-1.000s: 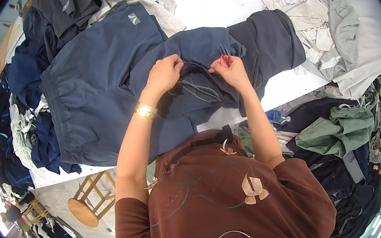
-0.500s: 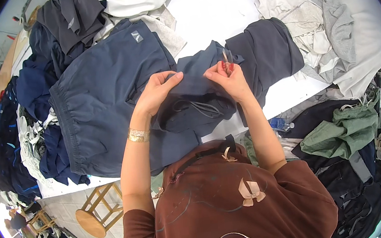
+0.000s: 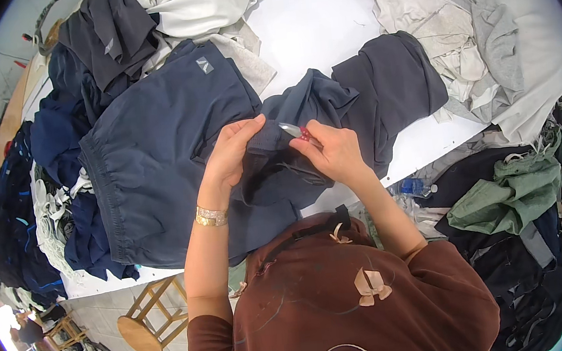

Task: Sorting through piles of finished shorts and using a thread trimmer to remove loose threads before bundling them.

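My left hand (image 3: 231,155) pinches the edge of a dark navy garment (image 3: 266,139), thumb on top of the cloth. In my right hand (image 3: 331,150) is a pair of small thread snips (image 3: 289,129), gripped between the fingers. Their pointed silver tip reaches toward the pinched edge; the handle is mostly hidden by my fingers. Under and left of my left hand lie navy shorts (image 3: 160,147), spread flat, with a gathered elastic waistband and a small grey patch. A folded dark garment (image 3: 391,76) rests beyond my right hand.
Dark and white garments (image 3: 109,35) are heaped at the far left of the white table (image 3: 311,12). Pale grey cloth (image 3: 447,25) is piled at the far right. A plastic bottle (image 3: 417,187) and green cloth (image 3: 508,194) sit at right. A wooden stool (image 3: 143,335) stands lower left.
My right hand has turned the snips from pointing upward to pointing left, bringing the tip near the held edge. My left hand has lowered slightly. The drawstring that showed below is now covered.
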Demonstrator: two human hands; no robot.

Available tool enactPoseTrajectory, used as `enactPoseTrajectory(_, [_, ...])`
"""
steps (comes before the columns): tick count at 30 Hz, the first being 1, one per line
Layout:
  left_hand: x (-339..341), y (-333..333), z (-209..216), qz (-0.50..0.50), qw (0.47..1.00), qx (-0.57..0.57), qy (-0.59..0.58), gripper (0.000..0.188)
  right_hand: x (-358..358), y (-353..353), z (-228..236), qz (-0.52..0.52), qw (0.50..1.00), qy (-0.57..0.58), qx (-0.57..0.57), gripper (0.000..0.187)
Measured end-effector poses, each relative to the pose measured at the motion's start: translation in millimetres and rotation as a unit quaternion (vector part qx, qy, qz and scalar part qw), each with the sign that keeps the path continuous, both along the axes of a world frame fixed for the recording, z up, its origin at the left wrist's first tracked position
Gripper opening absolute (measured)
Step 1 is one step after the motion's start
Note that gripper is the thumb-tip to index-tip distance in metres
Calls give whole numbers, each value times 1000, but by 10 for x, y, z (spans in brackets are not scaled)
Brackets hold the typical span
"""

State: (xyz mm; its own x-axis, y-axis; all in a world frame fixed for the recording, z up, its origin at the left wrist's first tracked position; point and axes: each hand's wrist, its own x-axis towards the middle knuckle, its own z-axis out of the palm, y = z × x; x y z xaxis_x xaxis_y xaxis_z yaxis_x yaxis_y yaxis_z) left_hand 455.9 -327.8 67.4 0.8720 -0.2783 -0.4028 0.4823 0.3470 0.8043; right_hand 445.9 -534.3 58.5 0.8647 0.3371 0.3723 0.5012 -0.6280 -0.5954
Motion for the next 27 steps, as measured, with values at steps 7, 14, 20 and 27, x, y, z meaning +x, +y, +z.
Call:
enactPoseTrajectory(7, [-24, -20, 77, -3, 999, 46, -25, 24, 24, -8, 27, 18, 999, -20, -19, 34])
enactPoseTrajectory(14, [-43, -46, 88, 0, 996, 80, -50, 25, 71, -27, 27, 31, 997, -58, -51, 33])
enactPoseTrajectory(20, [-43, -37, 104, -7, 995, 84, -53, 25, 65, -35, 22, 48, 995, -69, -51, 41])
enactPoseTrajectory(27, [-31, -34, 71, -19, 991, 115, -62, 25, 81, -17, 55, 53, 994, -73, -58, 41])
